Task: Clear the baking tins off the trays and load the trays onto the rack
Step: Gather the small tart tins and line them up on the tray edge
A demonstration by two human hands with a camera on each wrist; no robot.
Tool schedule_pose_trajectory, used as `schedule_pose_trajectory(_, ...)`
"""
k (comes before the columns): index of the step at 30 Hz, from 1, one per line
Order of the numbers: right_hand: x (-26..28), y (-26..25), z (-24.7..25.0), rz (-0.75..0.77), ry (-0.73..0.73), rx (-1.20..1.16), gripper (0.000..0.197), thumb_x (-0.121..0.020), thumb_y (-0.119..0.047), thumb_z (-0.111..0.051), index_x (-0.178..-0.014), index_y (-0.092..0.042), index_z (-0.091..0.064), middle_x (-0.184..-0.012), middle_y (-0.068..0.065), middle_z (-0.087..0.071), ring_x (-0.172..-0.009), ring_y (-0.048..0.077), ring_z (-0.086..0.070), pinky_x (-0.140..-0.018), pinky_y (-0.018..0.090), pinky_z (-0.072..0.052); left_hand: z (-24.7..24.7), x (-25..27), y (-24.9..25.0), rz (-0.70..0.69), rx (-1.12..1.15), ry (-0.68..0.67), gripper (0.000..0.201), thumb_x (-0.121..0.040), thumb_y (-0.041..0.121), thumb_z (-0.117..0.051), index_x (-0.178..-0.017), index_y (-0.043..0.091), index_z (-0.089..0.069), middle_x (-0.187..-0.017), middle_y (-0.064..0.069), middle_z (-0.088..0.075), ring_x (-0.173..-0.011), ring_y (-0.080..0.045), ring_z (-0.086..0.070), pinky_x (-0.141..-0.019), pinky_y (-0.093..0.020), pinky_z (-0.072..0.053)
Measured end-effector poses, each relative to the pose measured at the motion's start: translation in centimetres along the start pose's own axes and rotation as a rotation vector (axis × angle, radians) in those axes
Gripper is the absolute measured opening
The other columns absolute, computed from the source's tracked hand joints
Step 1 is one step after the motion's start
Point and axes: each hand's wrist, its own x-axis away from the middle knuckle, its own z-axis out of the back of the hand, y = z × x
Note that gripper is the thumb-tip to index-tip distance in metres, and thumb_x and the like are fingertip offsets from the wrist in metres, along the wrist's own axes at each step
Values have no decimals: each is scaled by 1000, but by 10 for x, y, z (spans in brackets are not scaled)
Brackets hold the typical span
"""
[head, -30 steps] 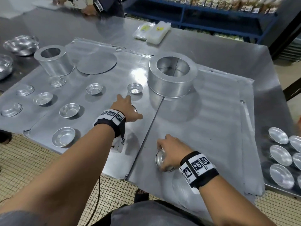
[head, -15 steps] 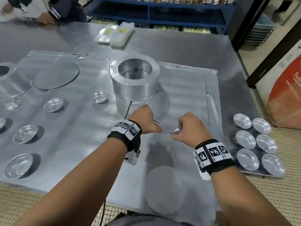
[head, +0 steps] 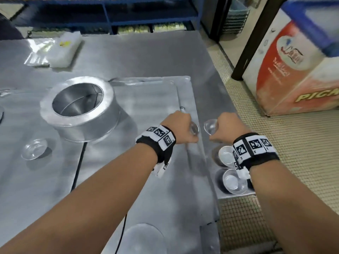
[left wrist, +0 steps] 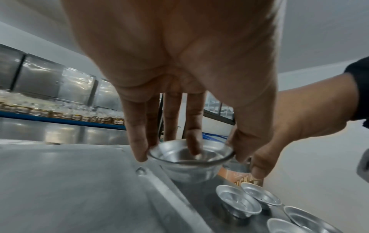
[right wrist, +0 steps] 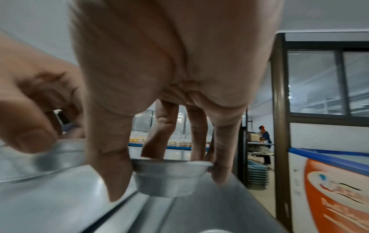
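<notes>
Hands moved right past tray edge (head: 197, 143), left hand (head: 180, 128) gripping tin (left wrist: 189, 159), right hand (head: 229, 128) gripping another tin (right wrist: 169, 176)

A large ring tin (head: 78, 110) is set on the tray (head: 146, 99) toward its left, and a small tin (head: 34, 149) lies nearer and further left. Two small cups (head: 194, 128) (head: 211, 126) are held side by side over the tray's right edge. Just right of the tray, on the table (head: 137, 57), more cups (head: 227, 156) are grouped. Bags (head: 63, 46) lie behind, with a shelf (head: 110, 17) beyond them.
</notes>
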Motion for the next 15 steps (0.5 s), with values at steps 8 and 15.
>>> schedule_pose_trajectory(8, -76, 98, 20, -43, 39, -39, 77, -55, -31, -91, -123, -17, -57, -114, 8, -63, -100, 27, -61, -77, 31, -49, -28, -113, 49, -34, -11, -25, 40, -70, 49, -75, -87, 16, -59, -87, -5, -63, -79, -27, -61, -65, -29, -49)
schedule_pose_trajectory(15, -116, 131, 5, -67, 10, -75, 80, -55, -41, -90, -126, -16, -63, -121, 7, -63, -103, 26, -64, -81, 30, -51, -60, -173, 67, 17, -44, -108, 44, -77, 43, -72, -57, 20, -41, -62, 0, -48, -70, -28, -59, -60, -28, -45)
